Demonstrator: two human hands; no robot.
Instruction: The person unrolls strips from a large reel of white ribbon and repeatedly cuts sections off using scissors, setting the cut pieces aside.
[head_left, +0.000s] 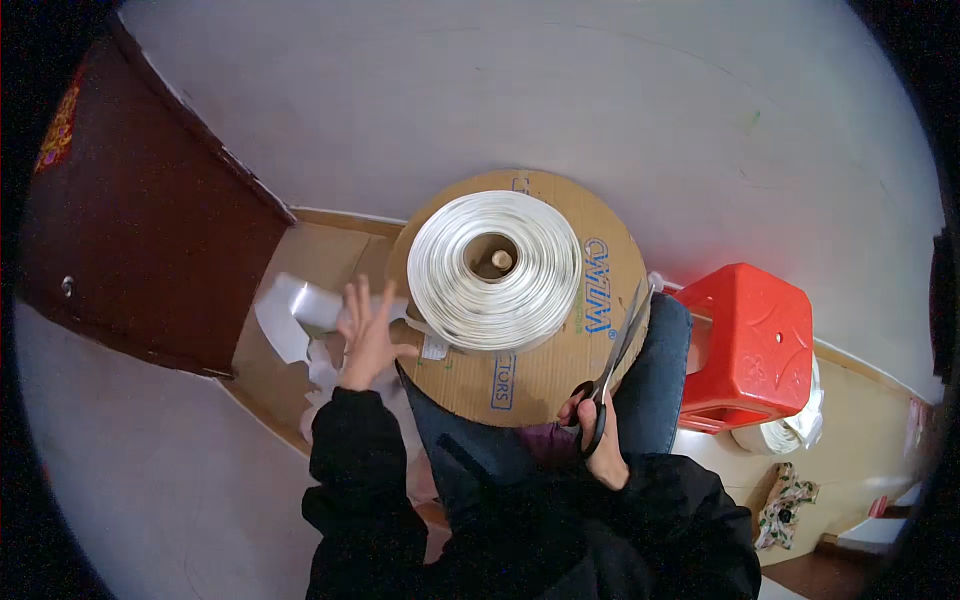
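Observation:
A large roll of shiny white ribbon-like strip lies on a round cardboard disc printed with blue letters. The disc's near edge is over my jeans-clad legs. To the left of the roll, my left hand is open with its fingers spread. A pale, glossy strip, blurred by motion, shows behind that hand; whether the fingers touch it I cannot tell. My right hand grips the black handles of the scissors at the disc's right edge. The blades point away from me, slightly apart.
A red plastic stool stands to the right, with a white roll beside it on the floor. Farther down lies a patterned cloth-like item. A pale wall rises ahead, and a dark brown door is at left.

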